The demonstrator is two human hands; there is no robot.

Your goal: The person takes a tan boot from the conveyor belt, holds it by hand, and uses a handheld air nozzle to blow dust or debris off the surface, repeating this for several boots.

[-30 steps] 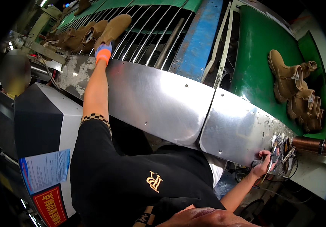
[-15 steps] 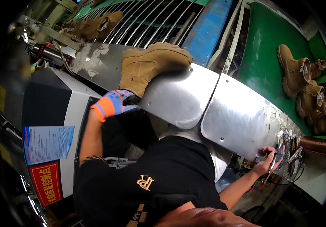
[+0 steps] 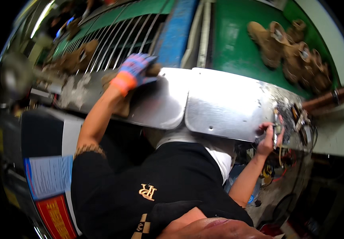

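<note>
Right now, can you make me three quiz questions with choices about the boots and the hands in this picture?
1. Where are the piled tan boots?
A. on the green belt
B. on the floor
C. in a box

2. What colours is the glove on the left hand?
A. plain white
B. blue with an orange cuff
C. all black

3. What is the right hand like?
A. gloved
B. bare, at the metal cover's edge
C. resting in a pocket

Answers: 1 A, the boots lie on green; 2 B, those colours show; 3 B, bare fingers touch the edge.
</note>
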